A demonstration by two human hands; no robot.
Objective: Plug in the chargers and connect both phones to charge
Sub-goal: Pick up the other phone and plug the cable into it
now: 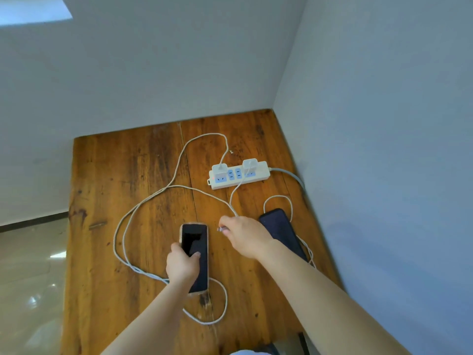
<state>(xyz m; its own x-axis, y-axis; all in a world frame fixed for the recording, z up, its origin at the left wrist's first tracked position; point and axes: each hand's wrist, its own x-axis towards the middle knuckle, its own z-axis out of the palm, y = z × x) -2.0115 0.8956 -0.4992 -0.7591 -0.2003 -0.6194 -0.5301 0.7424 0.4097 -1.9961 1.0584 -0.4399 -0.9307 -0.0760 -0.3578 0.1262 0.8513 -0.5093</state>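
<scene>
Your left hand [182, 265] is nearest the camera, fingers clamped round the near phone [195, 257], which lies screen up at the middle of the table.

Table [107, 196]: wooden, set in a corner between two pale walls.

Power strip [239, 174]: white, at the far right of the table, a red light at its left end. Two chargers stand plugged in, the left charger [219, 170] and the right charger [249, 165].

Long cable [122, 226]: runs from the left charger in wide loops across the table and passes under the near phone.

Right phone [281, 233]: dark, screen up, near the right edge, partly under your right wrist; a short cable [290, 203] curls just beyond it.

Your right hand [244, 237]: fingertips pinched together on a cable plug [220, 229], just right of the near phone's far end, not touching it.
</scene>
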